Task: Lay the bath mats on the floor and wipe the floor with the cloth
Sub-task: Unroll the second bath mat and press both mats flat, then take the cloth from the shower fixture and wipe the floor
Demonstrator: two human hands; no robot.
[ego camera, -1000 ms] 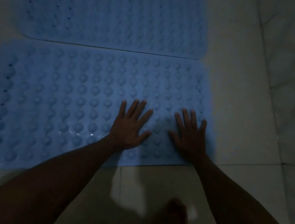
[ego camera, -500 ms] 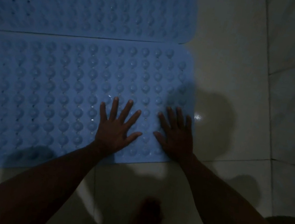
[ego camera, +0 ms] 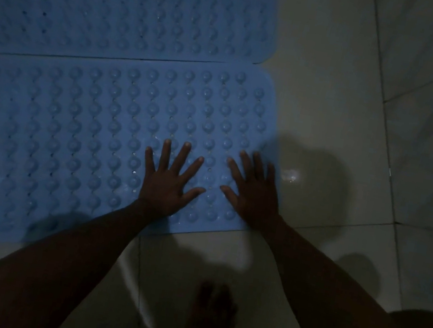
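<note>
While fingers spread, both hands [ego camera: 169, 184] [ego camera: 254, 193] press the near mat [ego camera: 70, 139] flat.

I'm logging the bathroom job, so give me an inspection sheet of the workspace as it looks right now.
Surface: pale tiled floor, dim light, a small wet-looking glint right of the near mat.
Job's things: near blue bath mat lies flat, far blue bath mat lies flat beside it, long edges nearly meeting; cloth nothing seen.
Clutter: nothing seen.
Grippers: left hand and right hand pressed palm-down, fingers spread, on the near mat's right end; holding nothing.
Cables: nothing seen.
Surroundings: person's bare foot on the tiles below the hands; shadows on the floor.
</note>
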